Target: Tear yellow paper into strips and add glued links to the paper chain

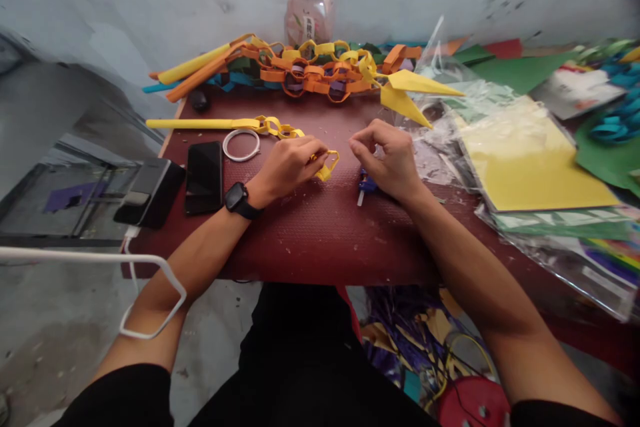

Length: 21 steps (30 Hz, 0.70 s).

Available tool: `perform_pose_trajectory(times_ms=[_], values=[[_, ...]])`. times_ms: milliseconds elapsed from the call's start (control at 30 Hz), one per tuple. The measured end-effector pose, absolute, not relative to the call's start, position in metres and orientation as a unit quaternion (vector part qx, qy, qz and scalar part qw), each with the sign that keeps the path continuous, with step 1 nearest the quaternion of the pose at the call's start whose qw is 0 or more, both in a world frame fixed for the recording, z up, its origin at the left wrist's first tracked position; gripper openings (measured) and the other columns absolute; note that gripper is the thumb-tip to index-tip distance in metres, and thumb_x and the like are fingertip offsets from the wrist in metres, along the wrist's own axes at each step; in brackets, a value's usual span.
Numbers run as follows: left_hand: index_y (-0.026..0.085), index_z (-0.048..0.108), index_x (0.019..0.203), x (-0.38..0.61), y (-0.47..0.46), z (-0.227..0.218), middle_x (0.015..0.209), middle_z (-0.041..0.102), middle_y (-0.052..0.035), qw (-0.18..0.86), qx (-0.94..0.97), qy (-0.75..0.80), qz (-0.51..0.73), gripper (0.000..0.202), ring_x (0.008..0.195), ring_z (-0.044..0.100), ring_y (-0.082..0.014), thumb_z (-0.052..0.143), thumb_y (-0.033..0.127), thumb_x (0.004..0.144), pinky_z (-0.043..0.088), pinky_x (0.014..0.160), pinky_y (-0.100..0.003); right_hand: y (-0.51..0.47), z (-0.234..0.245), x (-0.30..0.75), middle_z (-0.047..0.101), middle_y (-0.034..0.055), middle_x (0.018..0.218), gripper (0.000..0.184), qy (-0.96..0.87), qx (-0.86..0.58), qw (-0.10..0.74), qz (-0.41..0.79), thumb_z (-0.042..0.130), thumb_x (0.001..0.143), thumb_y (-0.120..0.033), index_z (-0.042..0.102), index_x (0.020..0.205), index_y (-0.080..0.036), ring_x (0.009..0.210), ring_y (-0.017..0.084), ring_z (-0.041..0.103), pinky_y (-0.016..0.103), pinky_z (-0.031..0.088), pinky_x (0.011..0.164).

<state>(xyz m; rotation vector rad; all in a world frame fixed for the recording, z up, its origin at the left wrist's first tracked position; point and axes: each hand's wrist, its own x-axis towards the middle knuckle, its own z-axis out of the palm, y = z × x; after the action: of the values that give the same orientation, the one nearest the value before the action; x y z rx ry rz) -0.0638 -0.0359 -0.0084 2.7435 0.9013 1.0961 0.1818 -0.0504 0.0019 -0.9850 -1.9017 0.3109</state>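
The surface [300, 247] is dark red and bumpy, with tiny bits of stuff on it. Behind it is a pale, marked wall [150, 7]. Below is a grey floor [215, 347], with a messy heap and a red round thing [473, 403] on the right.

The yellow paper chain [286, 131] lies in the middle of the surface. The left hand [290, 163] pinches it near one end. The right hand [387, 153] is just to the right, fingers bent and thumb close to the first finger. I cannot tell if it holds something tiny.

A pile of orange and yellow chains [320, 80] lies at the back and hides the bottom of a clear bottle [311, 10]. The bottle's writing is too small to read. The right hand hides part of a blue tool [367, 182], so I cannot tell what it is. Shiny plastic partly covers the yellow sheets [540, 177]. A white bent bar [90, 255] comes in from the left edge and passes in front of the left arm. Both black sleeves are cut off.
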Motion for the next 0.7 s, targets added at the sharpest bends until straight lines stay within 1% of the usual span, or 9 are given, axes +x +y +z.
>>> perform_pose_trajectory(times_ms=[133, 233, 300, 400, 467, 567, 633, 700], values=[[0.016, 0.073, 0.100, -0.063, -0.035, -0.010, 0.091, 0.079, -0.0070, 0.032, 0.886, 0.293, 0.359, 0.016, 0.079, 0.072, -0.0167, 0.063, 0.023, 0.110, 0.051, 0.073, -0.030, -0.051, 0.003, 0.182, 0.059, 0.0005, 0.071, 0.026, -0.772, -0.416, 0.460, 0.137, 0.070, 0.097, -0.034, 0.061, 0.075, -0.024, 0.065, 0.017, 0.050, 0.037, 0.044, 0.070], [0.016, 0.072, 0.101, -0.062, -0.036, -0.010, 0.092, 0.079, -0.0072, 0.030, 0.883, 0.293, 0.364, 0.015, 0.080, 0.073, -0.0167, 0.062, 0.022, 0.110, 0.051, 0.073, -0.030, -0.053, 0.005, 0.180, 0.060, 0.0002, 0.070, 0.032, -0.756, -0.420, 0.469, 0.180, 0.075, 0.097, -0.043, 0.061, 0.074, -0.024, 0.065, 0.017, 0.050, 0.036, 0.044, 0.068], [0.016, 0.072, 0.102, -0.062, -0.036, -0.011, 0.093, 0.080, -0.0074, 0.022, 0.879, 0.289, 0.380, 0.014, 0.081, 0.073, -0.0164, 0.061, 0.021, 0.110, 0.052, 0.073, -0.029, -0.054, 0.005, 0.178, 0.061, 0.0002, 0.072, 0.037, -0.734, -0.419, 0.474, 0.249, 0.077, 0.098, -0.053, 0.065, 0.079, -0.023, 0.065, 0.016, 0.050, 0.034, 0.043, 0.066], [0.016, 0.071, 0.105, -0.062, -0.037, -0.011, 0.095, 0.080, -0.0070, 0.015, 0.872, 0.282, 0.399, 0.014, 0.083, 0.074, -0.0163, 0.059, 0.021, 0.111, 0.053, 0.076, -0.030, -0.057, 0.005, 0.174, 0.062, -0.0001, 0.075, 0.043, -0.684, -0.410, 0.448, 0.404, 0.077, 0.098, -0.065, 0.072, 0.090, -0.022, 0.064, 0.014, 0.050, 0.031, 0.040, 0.060], [0.017, 0.071, 0.107, -0.062, -0.038, -0.011, 0.096, 0.080, -0.0068, 0.014, 0.870, 0.278, 0.407, 0.013, 0.084, 0.074, -0.0160, 0.059, 0.021, 0.112, 0.055, 0.078, -0.030, -0.059, 0.005, 0.171, 0.058, -0.0020, 0.072, 0.044, -0.636, -0.394, 0.436, 0.501, 0.080, 0.096, -0.066, 0.072, 0.094, -0.022, 0.062, 0.013, 0.048, 0.030, 0.041, 0.058], [0.017, 0.070, 0.110, -0.061, -0.040, -0.011, 0.096, 0.079, -0.0067, 0.005, 0.865, 0.264, 0.427, 0.013, 0.085, 0.075, -0.0157, 0.058, 0.022, 0.114, 0.055, 0.078, -0.030, -0.061, 0.006, 0.168, 0.051, -0.0057, 0.068, 0.044, -0.562, -0.358, 0.428, 0.611, 0.089, 0.090, -0.062, 0.069, 0.095, -0.023, 0.059, 0.011, 0.042, 0.028, 0.043, 0.057], [0.018, 0.068, 0.112, -0.060, -0.042, -0.010, 0.097, 0.079, -0.0064, -0.006, 0.862, 0.255, 0.437, 0.012, 0.085, 0.075, -0.0156, 0.057, 0.023, 0.115, 0.055, 0.077, -0.030, -0.062, 0.008, 0.168, 0.048, -0.0065, 0.068, 0.046, -0.532, -0.336, 0.404, 0.664, 0.093, 0.087, -0.060, 0.067, 0.092, -0.022, 0.059, 0.010, 0.039, 0.026, 0.042, 0.055], [0.019, 0.066, 0.114, -0.059, -0.043, -0.009, 0.097, 0.078, -0.0061, -0.020, 0.861, 0.248, 0.443, 0.011, 0.084, 0.074, -0.0155, 0.056, 0.022, 0.115, 0.054, 0.075, -0.030, -0.062, 0.009, 0.167, 0.046, -0.0067, 0.068, 0.048, -0.520, -0.320, 0.384, 0.693, 0.093, 0.087, -0.060, 0.065, 0.088, -0.021, 0.059, 0.009, 0.036, 0.025, 0.040, 0.054]])
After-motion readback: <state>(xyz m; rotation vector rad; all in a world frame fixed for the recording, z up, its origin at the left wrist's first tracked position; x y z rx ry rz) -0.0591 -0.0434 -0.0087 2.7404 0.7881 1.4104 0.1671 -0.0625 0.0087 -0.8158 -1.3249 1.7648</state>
